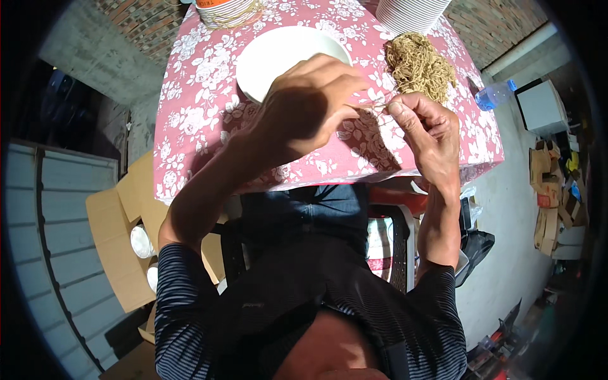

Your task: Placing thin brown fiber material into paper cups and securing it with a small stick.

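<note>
Over the tablecloth, my left hand [310, 98] reaches across the near rim of a round white bowl [272, 50]; thumb and fingertips appear closed on one end of a thin tan string [373, 106]. My right hand [430, 126] pinches the same string between thumb and curled forefinger, a short way to the right. The short stretch between the hands looks looped or crossed, too fine to make out exactly. Just beyond my right hand lies a tangled heap of tan string [419, 66]. Nothing can be seen inside the visible part of the bowl.
A pink floral tablecloth [190, 120] covers the table. Stacked white ribbed containers [411, 14] stand at the far right, another stack [228, 14] at the far left. A plastic bottle [495, 95] is off the right edge. Open cardboard boxes [114, 221] lie at left.
</note>
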`<state>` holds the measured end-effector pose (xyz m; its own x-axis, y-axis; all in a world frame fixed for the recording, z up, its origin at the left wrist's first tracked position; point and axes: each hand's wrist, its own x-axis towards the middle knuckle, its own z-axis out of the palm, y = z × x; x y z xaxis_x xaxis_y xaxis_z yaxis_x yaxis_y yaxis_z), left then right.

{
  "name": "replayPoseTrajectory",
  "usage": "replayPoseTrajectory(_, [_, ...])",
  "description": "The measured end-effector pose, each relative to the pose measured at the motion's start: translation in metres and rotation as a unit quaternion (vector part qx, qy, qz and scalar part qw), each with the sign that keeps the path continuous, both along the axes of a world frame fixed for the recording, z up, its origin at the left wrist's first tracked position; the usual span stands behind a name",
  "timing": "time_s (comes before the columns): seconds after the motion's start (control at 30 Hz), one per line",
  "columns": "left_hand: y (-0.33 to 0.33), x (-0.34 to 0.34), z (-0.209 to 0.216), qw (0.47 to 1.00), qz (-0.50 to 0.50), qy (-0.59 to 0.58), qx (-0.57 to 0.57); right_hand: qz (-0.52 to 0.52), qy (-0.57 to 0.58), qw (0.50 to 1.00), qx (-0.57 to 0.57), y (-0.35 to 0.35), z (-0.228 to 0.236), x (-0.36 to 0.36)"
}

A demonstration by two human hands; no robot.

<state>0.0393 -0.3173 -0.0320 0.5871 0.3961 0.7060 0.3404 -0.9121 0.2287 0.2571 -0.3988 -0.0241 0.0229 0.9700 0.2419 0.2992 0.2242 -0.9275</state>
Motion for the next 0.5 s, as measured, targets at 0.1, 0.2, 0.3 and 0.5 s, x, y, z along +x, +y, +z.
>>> replayPoseTrajectory(0.1, [-0.001, 0.005, -0.005, 0.999, -0.040, 0.007, -0.037, 0.002, 0.039, 0.999, 0.008, 0.000, 0.002, -0.001])
replayPoseTrajectory(0.2, [-0.002, 0.007, -0.006, 0.999, -0.040, 0.011, -0.008, 0.001, 0.020, 1.000, 0.006, -0.002, 0.003, 0.001])
replayPoseTrajectory(0.3, [-0.010, 0.007, -0.001, 0.998, -0.019, -0.014, -0.067, -0.003, 0.020, 1.000, -0.005, -0.002, 0.001, 0.003])
replayPoseTrajectory(0.5, [-0.015, 0.013, 0.004, 0.989, 0.000, -0.015, -0.145, -0.008, 0.037, 0.999, -0.014, -0.002, -0.004, 0.003])
